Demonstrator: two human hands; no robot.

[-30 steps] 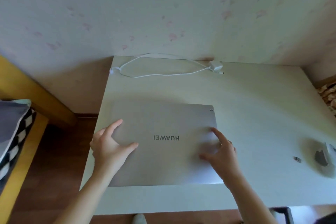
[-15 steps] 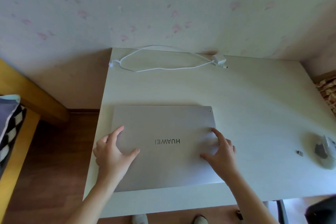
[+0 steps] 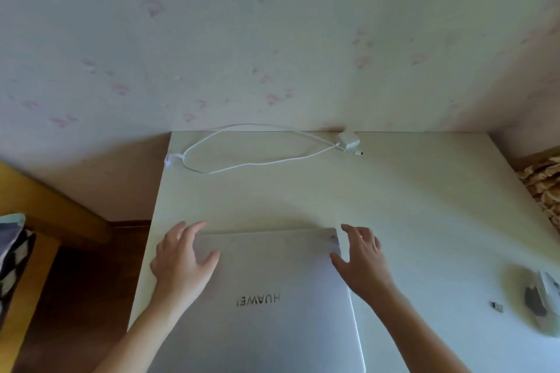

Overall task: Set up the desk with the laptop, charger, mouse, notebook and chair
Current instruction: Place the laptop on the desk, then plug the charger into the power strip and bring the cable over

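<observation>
A closed silver laptop [image 3: 266, 291] lies flat on the white desk [image 3: 409, 206], its logo upside down to me. My left hand [image 3: 181, 260] rests with spread fingers on the lid's far left corner. On the far right corner sits my right hand [image 3: 362, 260], fingers spread as well. Neither hand grips anything. A white charger brick [image 3: 348, 140] with its looped cable [image 3: 242, 163] lies along the desk's back edge by the wall. At the right edge of the view a grey-white mouse [image 3: 542, 297] sits on the desk.
A small USB dongle [image 3: 496, 306] lies left of the mouse. The wall stands right behind the desk. A yellow wooden frame [image 3: 39, 206] and a checkered cushion [image 3: 12, 260] are at the left, above dark wooden floor.
Both hands have slid from the middle of the lid to its far corners. The camera has tilted up and come closer, so the laptop sits lower in view.
</observation>
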